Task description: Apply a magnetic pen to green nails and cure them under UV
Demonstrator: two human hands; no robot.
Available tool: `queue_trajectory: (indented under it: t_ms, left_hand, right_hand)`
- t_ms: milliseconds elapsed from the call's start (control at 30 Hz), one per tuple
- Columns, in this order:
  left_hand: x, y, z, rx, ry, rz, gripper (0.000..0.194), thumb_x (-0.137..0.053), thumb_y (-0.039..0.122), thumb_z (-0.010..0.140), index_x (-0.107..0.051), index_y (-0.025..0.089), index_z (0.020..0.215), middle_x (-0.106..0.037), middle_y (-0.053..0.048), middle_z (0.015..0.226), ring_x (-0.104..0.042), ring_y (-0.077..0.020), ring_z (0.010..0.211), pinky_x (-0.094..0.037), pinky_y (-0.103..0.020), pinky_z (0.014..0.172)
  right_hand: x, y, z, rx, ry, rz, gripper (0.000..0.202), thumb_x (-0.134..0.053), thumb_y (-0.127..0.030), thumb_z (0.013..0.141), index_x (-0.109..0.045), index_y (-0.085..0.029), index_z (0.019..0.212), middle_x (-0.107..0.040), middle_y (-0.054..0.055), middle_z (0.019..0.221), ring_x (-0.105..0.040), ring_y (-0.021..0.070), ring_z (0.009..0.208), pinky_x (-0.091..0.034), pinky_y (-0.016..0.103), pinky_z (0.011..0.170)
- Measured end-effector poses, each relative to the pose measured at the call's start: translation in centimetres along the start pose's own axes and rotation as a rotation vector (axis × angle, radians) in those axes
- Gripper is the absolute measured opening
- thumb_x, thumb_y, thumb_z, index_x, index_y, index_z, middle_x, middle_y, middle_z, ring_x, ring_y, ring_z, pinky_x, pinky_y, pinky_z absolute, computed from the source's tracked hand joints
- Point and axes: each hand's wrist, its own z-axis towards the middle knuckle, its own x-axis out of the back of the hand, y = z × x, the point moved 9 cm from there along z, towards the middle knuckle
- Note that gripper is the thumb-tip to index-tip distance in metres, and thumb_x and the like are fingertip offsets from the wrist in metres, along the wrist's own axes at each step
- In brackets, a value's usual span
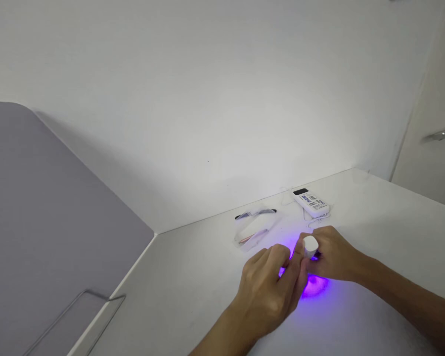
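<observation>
A small white lamp (310, 244) glows violet underneath, and my right hand (333, 253) is closed around it. Its violet light (314, 288) falls on the tabletop just below my hands. My left hand (269, 284) meets the lamp from the left, its fingers curled and pressed together. The fingertips of my left hand are turned away from view, so what they pinch, if anything, is hidden. Violet light also shows between the fingers of my left hand.
On the white table (163, 291), behind my hands, lies a white power bank (311, 202) with a cable. Left of it is a clear plastic item (250, 227) with dark tips and a thin pinkish stick. A grey panel (55, 207) and bent wire (106, 299) border the left.
</observation>
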Motion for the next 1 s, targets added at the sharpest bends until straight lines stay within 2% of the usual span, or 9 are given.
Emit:
queue_trajectory:
  t_ms: [333,567,700,833,1000]
  left_hand:
    - [0.10,-0.03,-0.04,0.011,0.012,-0.009,0.024,-0.050,0.007,0.096,-0.060,0.003,0.118,-0.041,0.003,0.067,-0.034,-0.0108,0.053,-0.027,-0.025,0.042]
    - [-0.11,0.08,0.10,-0.004,-0.028,-0.031,0.023,-0.048,0.007,0.096,-0.060,0.002,0.115,-0.044,0.002,0.068,-0.037,-0.0099,0.051,-0.031,-0.025,0.041]
    - [-0.11,0.11,0.15,-0.005,-0.011,-0.043,0.019,-0.049,0.005,0.095,-0.061,0.004,0.109,-0.044,0.002,0.068,-0.037,-0.0100,0.051,-0.029,-0.026,0.041]
    - [-0.12,0.11,0.10,-0.010,-0.009,-0.046,0.022,-0.050,0.006,0.095,-0.060,0.002,0.114,-0.044,0.001,0.068,-0.035,-0.0106,0.052,-0.029,-0.025,0.042]
    - [0.17,-0.40,0.06,0.020,-0.001,-0.037,0.022,-0.051,0.011,0.096,-0.062,0.008,0.115,-0.047,-0.001,0.074,-0.036,-0.0106,0.054,-0.031,-0.023,0.044]
  right_hand:
    - [0.10,-0.01,0.07,0.001,0.008,0.008,0.029,-0.056,-0.030,0.079,-0.041,-0.020,0.057,-0.040,-0.006,0.046,-0.035,0.0088,0.045,-0.027,0.023,0.049]
    - [-0.01,-0.08,0.04,0.010,-0.009,-0.010,0.027,-0.056,-0.032,0.081,-0.047,-0.019,0.059,-0.046,-0.005,0.047,-0.038,0.0094,0.045,-0.028,0.023,0.050]
    - [-0.06,0.08,0.01,-0.006,-0.011,-0.021,0.025,-0.056,-0.030,0.079,-0.045,-0.020,0.059,-0.043,-0.005,0.046,-0.036,0.0095,0.045,-0.027,0.023,0.050]
    - [-0.06,0.12,-0.01,0.000,-0.007,-0.009,0.024,-0.055,-0.029,0.078,-0.044,-0.020,0.059,-0.043,-0.005,0.046,-0.037,0.0098,0.045,-0.028,0.024,0.050]
    - [0.02,0.14,-0.01,-0.007,-0.002,-0.001,0.026,-0.055,-0.028,0.077,-0.039,-0.020,0.058,-0.041,-0.006,0.046,-0.035,0.0091,0.045,-0.026,0.023,0.049]
